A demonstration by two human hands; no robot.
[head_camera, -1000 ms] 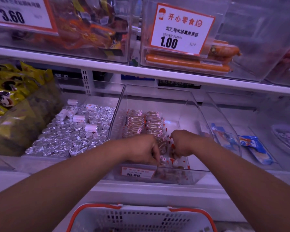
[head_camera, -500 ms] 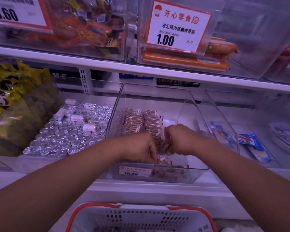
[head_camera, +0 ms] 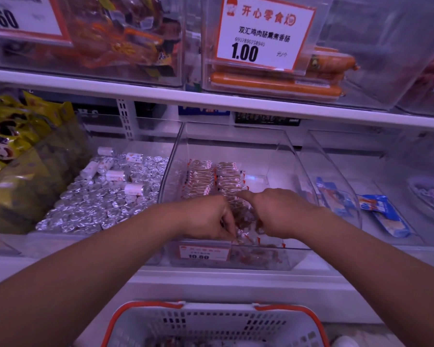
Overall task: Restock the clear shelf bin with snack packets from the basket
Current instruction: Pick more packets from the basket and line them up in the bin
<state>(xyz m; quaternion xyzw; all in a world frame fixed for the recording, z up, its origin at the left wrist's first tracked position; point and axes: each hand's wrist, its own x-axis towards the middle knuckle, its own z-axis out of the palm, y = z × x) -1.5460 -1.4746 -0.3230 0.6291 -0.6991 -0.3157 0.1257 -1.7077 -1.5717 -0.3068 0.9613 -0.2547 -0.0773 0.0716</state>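
Note:
A clear shelf bin [head_camera: 281,151] stands on the middle shelf with two rows of small clear snack packets [head_camera: 212,177] with red-and-white ends at its back. Both my hands are inside its front half. My left hand [head_camera: 206,217] curls its fingers down onto loose packets [head_camera: 246,219] near the front wall. My right hand [head_camera: 278,209] grips packets beside it, index finger stretched toward the rows. A white basket with orange rim [head_camera: 211,321] sits below, at the bottom edge; its contents barely show.
A price tag [head_camera: 203,252] sticks on the bin's front. Left is a tray of silver foil sweets [head_camera: 103,196] and yellow bags [head_camera: 13,136]. Right bins hold blue packets [head_camera: 383,214]. The upper shelf [head_camera: 211,101] overhangs, carrying sausage bins [head_camera: 276,81].
My right hand has shifted slightly back into the bin and its index finger now stretches toward the packet rows. My left hand stays at the front over the loose packets.

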